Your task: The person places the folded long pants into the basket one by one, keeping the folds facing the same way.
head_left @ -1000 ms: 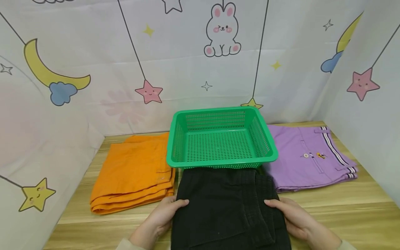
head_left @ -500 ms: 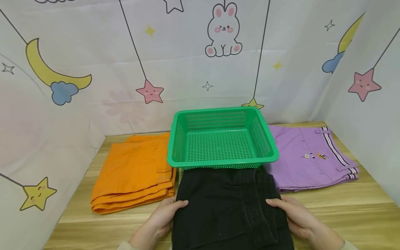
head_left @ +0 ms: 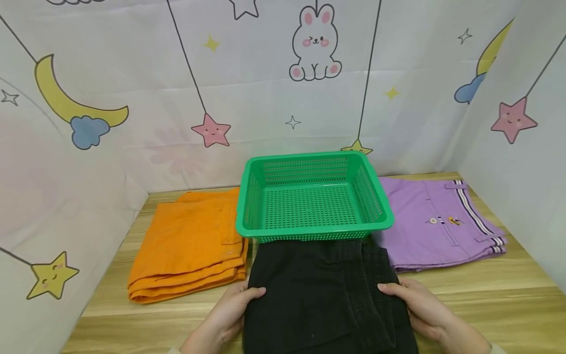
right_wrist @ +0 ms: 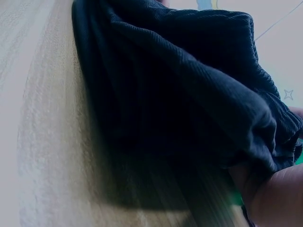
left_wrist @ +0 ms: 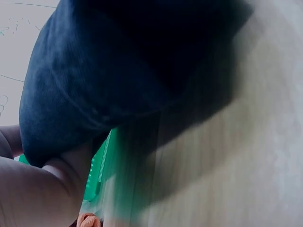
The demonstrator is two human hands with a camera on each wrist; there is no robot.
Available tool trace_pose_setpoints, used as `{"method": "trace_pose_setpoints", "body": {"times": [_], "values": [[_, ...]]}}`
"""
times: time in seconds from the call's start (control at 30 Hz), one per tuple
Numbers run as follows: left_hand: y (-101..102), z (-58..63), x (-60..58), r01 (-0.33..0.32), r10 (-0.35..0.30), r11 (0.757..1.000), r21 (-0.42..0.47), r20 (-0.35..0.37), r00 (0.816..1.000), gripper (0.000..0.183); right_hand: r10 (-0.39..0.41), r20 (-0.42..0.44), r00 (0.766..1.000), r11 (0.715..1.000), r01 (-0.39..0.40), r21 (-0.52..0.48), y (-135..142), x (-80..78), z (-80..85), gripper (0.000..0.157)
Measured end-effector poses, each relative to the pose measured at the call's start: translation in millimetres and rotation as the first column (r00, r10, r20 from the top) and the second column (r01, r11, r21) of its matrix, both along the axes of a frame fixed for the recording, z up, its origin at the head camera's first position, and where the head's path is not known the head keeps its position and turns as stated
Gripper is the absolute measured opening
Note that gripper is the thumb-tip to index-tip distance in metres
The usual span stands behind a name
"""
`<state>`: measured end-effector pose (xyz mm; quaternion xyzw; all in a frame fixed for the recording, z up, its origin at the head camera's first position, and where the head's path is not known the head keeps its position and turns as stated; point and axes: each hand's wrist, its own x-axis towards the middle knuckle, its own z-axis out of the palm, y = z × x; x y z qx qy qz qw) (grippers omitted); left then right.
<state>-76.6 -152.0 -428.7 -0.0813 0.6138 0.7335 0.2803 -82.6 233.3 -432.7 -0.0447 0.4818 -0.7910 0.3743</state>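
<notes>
Left hand [head_left: 231, 309], near the folded orange garment [head_left: 190, 241], is clamped on the left edge of the black garment [head_left: 305, 295], thumb on top. That black cloth, folded, is held in front of the green basket [head_left: 311, 230] and looks raised off the table [head_left: 495, 305]. The right hand [head_left: 420, 309] grips its right edge likewise; beyond lies the folded purple garment [head_left: 415, 221]. Folding looks done on all three; none is in the basket, and the black one remains to be released.

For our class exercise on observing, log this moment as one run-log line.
left grip: on black garment; right grip: on its opposite side; green basket: beyond; orange garment: folded, left; purple garment: folded, right
</notes>
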Motion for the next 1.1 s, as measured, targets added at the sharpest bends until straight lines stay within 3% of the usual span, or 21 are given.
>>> {"method": "trace_pose_setpoints", "body": {"times": [0.5, 1.1], "values": [[1, 4.4, 3.5, -0.002, 0.002, 1.0, 0.024, -0.006, 1.0, 0.029, 0.01, -0.01, 1.0, 1.0, -0.01, -0.01, 2, 4.2, 4.2, 0.031], [1, 12.4, 9.0, -0.012, 0.012, 0.999, 0.031, 0.017, 1.0, 0.032, 0.025, -0.019, 1.0, 1.0, -0.025, -0.018, 4, 7.5, 12.0, 0.033]]}}
